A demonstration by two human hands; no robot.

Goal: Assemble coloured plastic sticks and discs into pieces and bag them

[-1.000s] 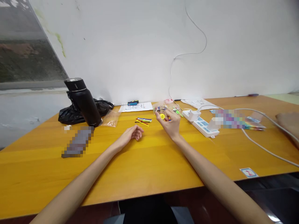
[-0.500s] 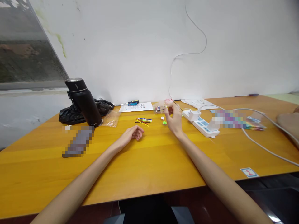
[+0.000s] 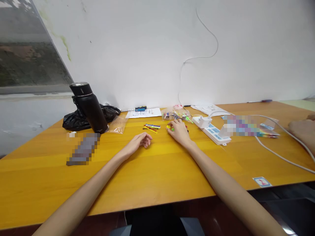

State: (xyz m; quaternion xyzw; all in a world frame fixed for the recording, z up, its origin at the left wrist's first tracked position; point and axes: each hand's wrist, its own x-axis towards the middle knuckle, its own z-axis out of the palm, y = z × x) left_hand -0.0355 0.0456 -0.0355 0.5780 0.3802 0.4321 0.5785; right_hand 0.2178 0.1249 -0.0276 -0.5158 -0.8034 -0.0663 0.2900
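Note:
My left hand [image 3: 140, 141] rests on its side on the table, its fingers loosely bent and nothing visible in them. Just beyond it lies a small pile of thin coloured plastic sticks [image 3: 151, 127]. My right hand [image 3: 179, 131] is lowered to the table, palm down, fingers curled. A small yellow round piece [image 3: 168, 126] shows at its fingertips. A green round piece [image 3: 173, 129] peeks out between the fingers, and dark and red bits [image 3: 187, 130] show at the hand's right side. Behind it lies a clear bag of small coloured parts [image 3: 174, 114].
A black bottle [image 3: 90, 108] and black plastic bag [image 3: 73, 121] stand left, near a blurred flat object [image 3: 83, 149]. A white power strip [image 3: 214, 132] with cables is right of my hand. Another person's hand [image 3: 301, 131] rests at the far right. A screwdriver [image 3: 140, 108] lies on paper.
My right hand has come down from the clear bag onto the small round pieces, covering most of them. A yellow piece now shows at its fingertips. My left hand has stayed in place.

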